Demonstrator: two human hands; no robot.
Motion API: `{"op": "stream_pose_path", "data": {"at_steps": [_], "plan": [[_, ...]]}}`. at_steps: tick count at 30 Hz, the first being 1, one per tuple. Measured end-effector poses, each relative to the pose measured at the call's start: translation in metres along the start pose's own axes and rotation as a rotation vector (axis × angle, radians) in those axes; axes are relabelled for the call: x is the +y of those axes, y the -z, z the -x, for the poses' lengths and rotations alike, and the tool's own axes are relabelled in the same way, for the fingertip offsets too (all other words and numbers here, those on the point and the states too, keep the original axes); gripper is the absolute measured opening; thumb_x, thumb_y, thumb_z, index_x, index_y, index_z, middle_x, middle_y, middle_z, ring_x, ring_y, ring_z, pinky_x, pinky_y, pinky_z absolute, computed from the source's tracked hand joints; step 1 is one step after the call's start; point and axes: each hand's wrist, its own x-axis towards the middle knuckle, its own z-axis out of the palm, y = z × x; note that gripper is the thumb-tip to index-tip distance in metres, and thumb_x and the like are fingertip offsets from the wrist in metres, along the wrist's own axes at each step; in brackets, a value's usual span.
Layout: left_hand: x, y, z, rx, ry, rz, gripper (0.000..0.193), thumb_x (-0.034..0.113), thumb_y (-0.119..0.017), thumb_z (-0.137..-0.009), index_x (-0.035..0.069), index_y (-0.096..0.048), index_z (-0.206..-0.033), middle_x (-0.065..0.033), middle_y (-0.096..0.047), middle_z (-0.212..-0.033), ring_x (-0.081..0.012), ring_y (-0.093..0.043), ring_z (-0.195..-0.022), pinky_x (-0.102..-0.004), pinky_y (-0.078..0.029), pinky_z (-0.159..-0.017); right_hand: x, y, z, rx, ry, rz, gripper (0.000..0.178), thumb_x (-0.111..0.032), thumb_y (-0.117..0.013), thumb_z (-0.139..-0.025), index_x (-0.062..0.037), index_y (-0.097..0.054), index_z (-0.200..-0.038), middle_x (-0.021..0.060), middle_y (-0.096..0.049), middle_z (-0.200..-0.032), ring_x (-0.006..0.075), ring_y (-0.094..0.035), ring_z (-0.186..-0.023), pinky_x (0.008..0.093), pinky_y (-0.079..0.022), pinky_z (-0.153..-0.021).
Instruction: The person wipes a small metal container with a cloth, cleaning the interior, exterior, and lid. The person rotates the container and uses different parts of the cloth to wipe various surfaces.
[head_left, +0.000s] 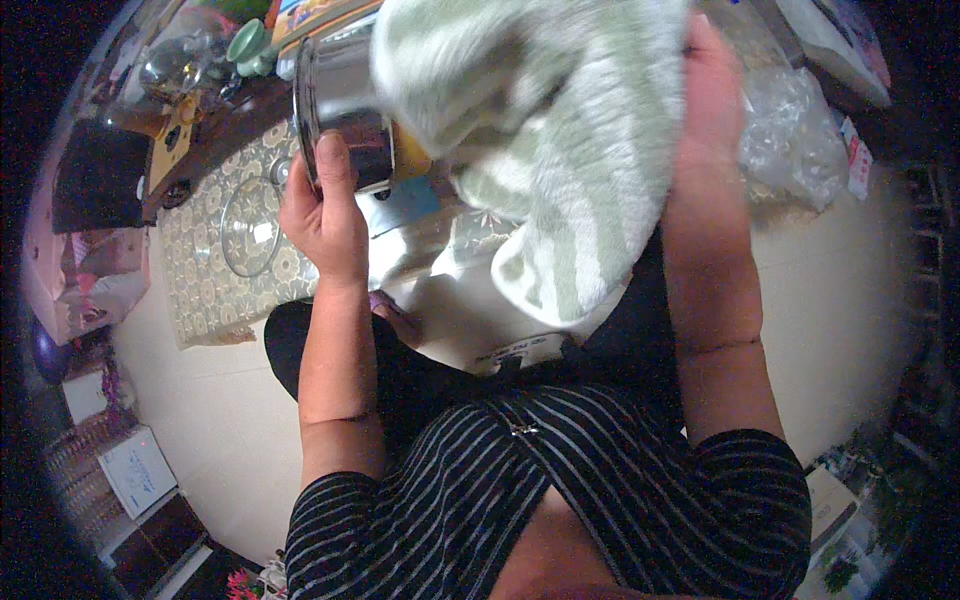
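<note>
My left hand (338, 215) is closed on the rim of a shiny metal pot (345, 80), thumb on the near side. The pot is tipped on its side, its rim facing left. A fluffy towel (610, 150) with pale green and white stripes hangs from my right hand (708, 130), which is smeared by motion. Its fingers are mostly hidden behind the cloth. The towel covers the right part of the pot; whether the two touch, I cannot tell. Below and left of the pot, a clear glass lid (228, 240) lies on the patterned tablecloth (200, 300).
A crumpled clear plastic bag (790, 130) lies on the right of the table. At the back left are a green cup-like thing (248, 45) and a glass vessel (175, 70). A pink box (90, 290) stands at far left. A white box (138, 470) is lower left.
</note>
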Motion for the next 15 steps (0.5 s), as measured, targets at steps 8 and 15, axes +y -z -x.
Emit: {"op": "stream_pose_path", "data": {"at_steps": [8, 15], "plan": [[0.013, -0.001, 0.002, -0.050, 0.163, 0.056, 0.023, 0.024, -0.063, -0.097, 0.002, -0.068, -0.091, 0.0066, -0.055, -0.071, -0.0012, -0.044, -0.062, -0.0179, -0.032, -0.054, -0.054, -0.013, 0.020, -0.325, 0.835, -0.185, 0.037, -0.014, -0.049, -0.094, 0.0025, -0.053, -0.127, 0.0142, -0.060, -0.123, 0.0264, -0.060, -0.109, 0.0403, -0.047, -0.098], [0.017, -0.003, 0.010, -0.147, 0.209, 0.093, 0.023, 0.022, -0.062, -0.097, 0.000, -0.068, -0.095, 0.0065, -0.056, -0.071, -0.0019, -0.046, -0.063, -0.0186, -0.036, -0.055, 0.065, -0.037, 0.028, -0.621, 0.792, 1.075, 0.040, -0.021, -0.067, -0.082, -0.0064, -0.061, -0.119, 0.0161, -0.063, -0.120, 0.0336, -0.060, -0.112, 0.0427, -0.047, -0.099]]}}
